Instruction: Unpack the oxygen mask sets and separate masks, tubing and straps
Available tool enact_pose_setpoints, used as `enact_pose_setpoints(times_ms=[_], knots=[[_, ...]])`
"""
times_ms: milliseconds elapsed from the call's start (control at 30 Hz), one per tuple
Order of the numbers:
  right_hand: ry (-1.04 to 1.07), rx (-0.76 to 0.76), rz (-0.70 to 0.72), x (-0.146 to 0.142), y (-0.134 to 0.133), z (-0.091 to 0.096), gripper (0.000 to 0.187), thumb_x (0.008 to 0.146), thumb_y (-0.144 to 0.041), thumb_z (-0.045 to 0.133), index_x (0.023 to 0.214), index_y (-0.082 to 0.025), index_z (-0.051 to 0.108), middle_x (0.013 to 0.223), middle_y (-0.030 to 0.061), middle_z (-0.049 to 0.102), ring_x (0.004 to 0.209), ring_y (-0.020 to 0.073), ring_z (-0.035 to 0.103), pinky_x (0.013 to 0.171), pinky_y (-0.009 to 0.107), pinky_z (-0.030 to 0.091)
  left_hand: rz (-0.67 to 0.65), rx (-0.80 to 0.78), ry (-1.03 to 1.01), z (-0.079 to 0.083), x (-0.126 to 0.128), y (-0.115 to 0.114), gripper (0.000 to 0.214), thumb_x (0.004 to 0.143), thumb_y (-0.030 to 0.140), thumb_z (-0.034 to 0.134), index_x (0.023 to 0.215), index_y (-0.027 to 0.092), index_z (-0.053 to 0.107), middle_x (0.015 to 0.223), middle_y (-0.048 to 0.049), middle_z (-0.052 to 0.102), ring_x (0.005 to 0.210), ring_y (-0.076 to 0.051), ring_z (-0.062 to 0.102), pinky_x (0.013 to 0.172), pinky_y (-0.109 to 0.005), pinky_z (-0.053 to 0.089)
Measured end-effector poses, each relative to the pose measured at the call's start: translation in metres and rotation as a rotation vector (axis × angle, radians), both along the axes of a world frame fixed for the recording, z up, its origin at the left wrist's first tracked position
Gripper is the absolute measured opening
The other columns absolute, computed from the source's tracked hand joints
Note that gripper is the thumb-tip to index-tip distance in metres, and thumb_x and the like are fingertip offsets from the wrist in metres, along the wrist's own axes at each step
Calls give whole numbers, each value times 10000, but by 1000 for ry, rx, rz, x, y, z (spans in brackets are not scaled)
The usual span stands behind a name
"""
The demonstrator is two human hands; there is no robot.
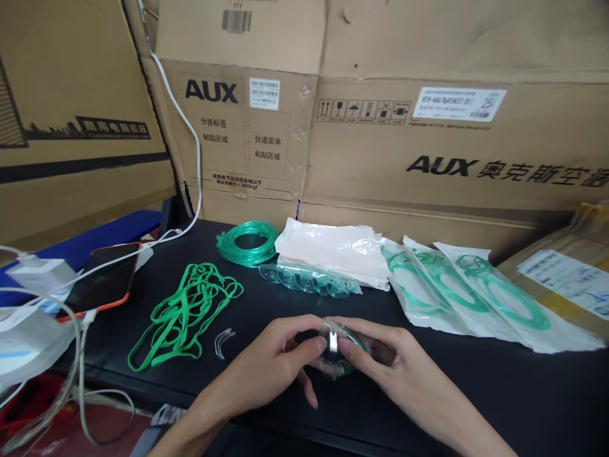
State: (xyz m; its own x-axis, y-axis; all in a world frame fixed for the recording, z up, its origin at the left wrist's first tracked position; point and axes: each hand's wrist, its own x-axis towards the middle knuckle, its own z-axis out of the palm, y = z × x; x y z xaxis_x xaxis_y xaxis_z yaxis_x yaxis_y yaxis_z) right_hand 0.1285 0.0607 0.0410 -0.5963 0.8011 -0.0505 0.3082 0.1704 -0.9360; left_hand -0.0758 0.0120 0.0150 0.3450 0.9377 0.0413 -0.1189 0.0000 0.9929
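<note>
Mask, clear soft plastic w/ a thin metal strip on top, sits between both hands just above the bench, front-centre of view. Left hand pinches its left side w/ thumb & fingertips. Right hand is closed round the right side, fingers curled over it. Looks light, thin-walled, bendy; prob. dents if squeezed, and smooth so a bit slippery. Best held at the rim or by the stiffer strip, not the dome. Near left: loose green straps & a few small wire clips. Behind: coil of green tube, row of nested masks, empty bags, sealed packs to the right.
</note>
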Motion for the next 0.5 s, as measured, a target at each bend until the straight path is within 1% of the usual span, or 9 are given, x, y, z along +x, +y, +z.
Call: enact_pose_setpoints(times_ms=[33, 100, 167, 233, 300, 367, 433, 500], knots=[[-4, 35, -3, -1, 0, -1, 384, 956, -480, 670, 1290, -300, 733, 1235, 33, 771, 1119, 261, 721, 970, 365, 572, 26, 12, 40, -2, 1, 0, 253, 1023, 333, 581, 1179, 213, 741, 1015, -42, 694, 611, -76, 635, 510, -157, 560], [-10, 97, -25, -3, 1, -4, 346, 967, -450, 658, 1273, -313, 743, 1214, 25, 778, 1102, 261, 723, 941, 364, 580, 105, 38, 88, -6, 4, 1, 225, 1018, 340, 592, 1154, 215, 720, 1016, -33, 692, 625, -89, 658, 508, -167, 565], [3, 130, -66, -3, 2, -7, 345, 964, -436, 660, 1275, -312, 742, 1235, 25, 770, 1141, 265, 708, 961, 368, 572, 219, 57, 65, -8, 8, 1, 207, 999, 356, 627, 1158, 227, 655, 1087, -34, 688, 724, -133, 703, 521, -191, 589], [27, 136, -111, -3, 4, -9, 372, 951, -444, 672, 1288, -298, 735, 1277, 35, 753, 1188, 270, 687, 997, 376, 560, 298, 66, 21, -8, 11, 1, 216, 992, 387, 639, 1143, 238, 598, 1130, -33, 683, 820, -173, 729, 546, -219, 616], [42, 140, -148, -4, 4, -11, 400, 944, -460, 676, 1299, -285, 730, 1306, 45, 740, 1230, 272, 668, 1046, 384, 536, 309, 77, 41, -7, 12, 0, 211, 990, 409, 641, 1098, 230, 610, 1066, -26, 697, 860, -185, 731, 593, -235, 633], [42, 159, -168, -5, 4, -12, 409, 944, -466, 672, 1303, -280, 728, 1317, 49, 734, 1266, 272, 648, 1093, 391, 503, 279, 105, 96, -5, 13, -1, 192, 979, 394, 659, 1043, 214, 668, 1031, -25, 700, 852, -174, 719, 631, -237, 636], [39, 176, -179, -6, 3, -12, 407, 943, -471, 665, 1294, -276, 737, 1301, 50, 742, 1284, 277, 636, 1112, 394, 487, 266, 150, 127, -5, 13, -1, 155, 969, 352, 673, 1005, 208, 715, 1062, -28, 689, 845, -161, 703, 641, -231, 627], [35, 185, -184, -7, 1, -12, 411, 938, -484, 663, 1278, -270, 749, 1269, 52, 757, 1245, 282, 657, 1079, 387, 511, 285, 188, 152, -4, 13, -1, 130, 966, 319, 672, 969, 210, 742, 1127, -29, 667, 843, -150, 688, 628, -219, 603]])
